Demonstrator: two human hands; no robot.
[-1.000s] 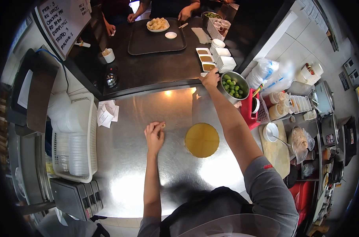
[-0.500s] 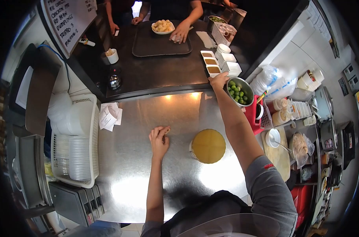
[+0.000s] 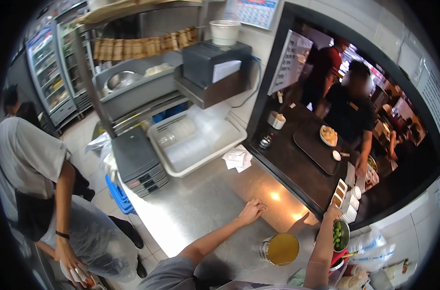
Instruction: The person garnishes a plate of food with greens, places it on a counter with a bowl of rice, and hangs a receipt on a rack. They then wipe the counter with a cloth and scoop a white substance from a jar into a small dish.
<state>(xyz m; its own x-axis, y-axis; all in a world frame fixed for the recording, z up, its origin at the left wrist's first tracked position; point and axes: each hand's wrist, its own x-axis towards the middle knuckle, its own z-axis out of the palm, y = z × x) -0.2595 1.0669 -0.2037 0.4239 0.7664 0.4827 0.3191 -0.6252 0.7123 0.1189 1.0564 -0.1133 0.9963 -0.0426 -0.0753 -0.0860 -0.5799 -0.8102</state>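
On the steel counter point(image 3: 215, 193), my left hand point(image 3: 253, 211) rests with its fingers curled in; I see nothing between them. My right hand point(image 3: 332, 212) reaches over to the dark pass-through ledge point(image 3: 297, 164), its fingers at the near end of a white sectioned sauce dish point(image 3: 339, 192) with brown sauces. Part of that grip is hidden behind the hand. Beside my right wrist is a metal bowl of green limes point(image 3: 341, 237). Between my forearms stands a round tub with a yellow-brown top point(image 3: 283, 249). Stacked white dishes point(image 3: 349, 212) sit beside the sauce dish.
Past the ledge a person point(image 3: 350, 104) reaches toward the stacked dishes. A black tray point(image 3: 312, 154) holds a bowl of pale yellow food point(image 3: 328, 135). Paper slips point(image 3: 237, 158) lie near a white basket of plastic lids point(image 3: 181, 169). A co-worker point(image 3: 36, 159) stands at left.
My view has swung left, bringing the co-worker and shelving into sight. The person across has moved a hand from the tray toward the stacked dishes. My hands have barely moved on the counter and ledge.
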